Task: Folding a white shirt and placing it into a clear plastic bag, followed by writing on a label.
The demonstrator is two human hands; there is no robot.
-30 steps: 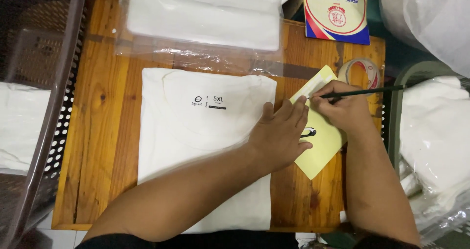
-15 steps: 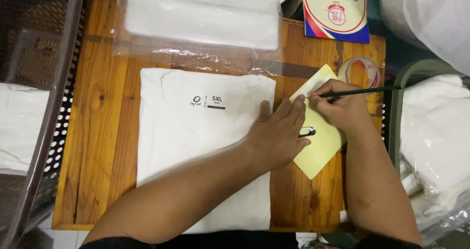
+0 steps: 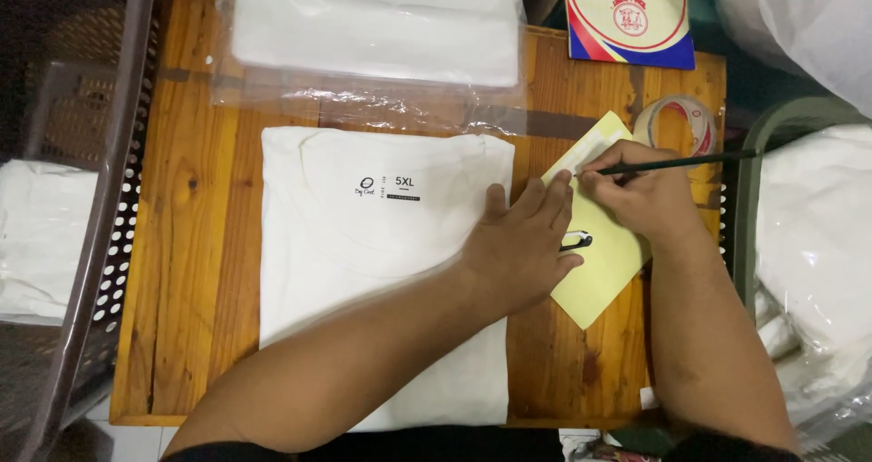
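From my feed, the right hand [image 3: 640,194] is clenched around a thin dark pen [image 3: 677,163], its tip down on the yellow paper sheet [image 3: 604,262] that lies askew near the desk's right edge. The left hand [image 3: 522,244] grasps nothing: it lies flat and released, palm on the right border of the folded white shirt [image 3: 381,271] and fingertips pressing the sheet's left side. I judge the sheet the weak point. It is pinned on one side only, on bare wood [image 3: 195,244], so a firm stroke could make it swivel and spoil the mark. The pen tip works just beside the shirt, and a slip toward the left could leave ink on the white cloth. The tape roll [image 3: 677,121] sits near the writing hand toward the desk's far right corner, and a nudge from the pen's tail might push it off the edge.
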